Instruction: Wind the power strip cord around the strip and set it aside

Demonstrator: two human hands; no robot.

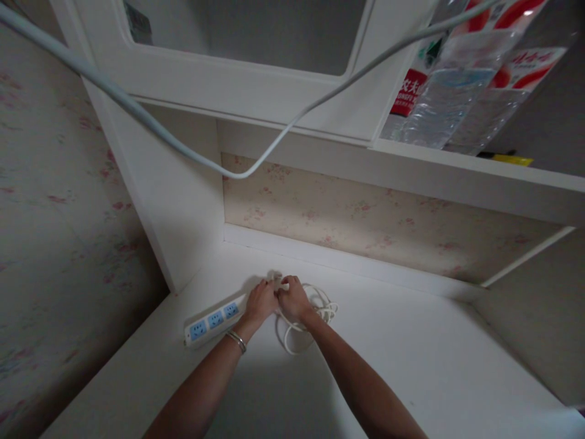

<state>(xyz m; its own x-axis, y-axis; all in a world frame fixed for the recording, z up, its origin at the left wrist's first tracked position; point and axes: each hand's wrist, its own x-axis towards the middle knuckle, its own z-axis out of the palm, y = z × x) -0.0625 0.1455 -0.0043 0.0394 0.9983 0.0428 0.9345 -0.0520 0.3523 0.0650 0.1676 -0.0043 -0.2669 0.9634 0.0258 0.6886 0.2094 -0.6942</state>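
A white power strip (214, 322) with several blue socket panels lies slanted on the white desktop. My left hand (261, 301), with a metal bangle at its wrist, is closed on the white power cord by the strip's far end. Close beside it, my right hand (295, 300) pinches the same cord, the fingers of both hands nearly touching. The power cord (292, 352) lies in loose, tangled loops under and to the right of my right hand. A small pale part (275, 276) shows just beyond my fingertips; whether it is the plug I cannot tell.
A thick white cable (237, 175) hangs in a sag across the upper view, in front of the cabinet (247, 91). Plastic bottles (457, 91) with red labels stand on the shelf at upper right. Flowered wallpaper covers the wall (73, 213) at left.
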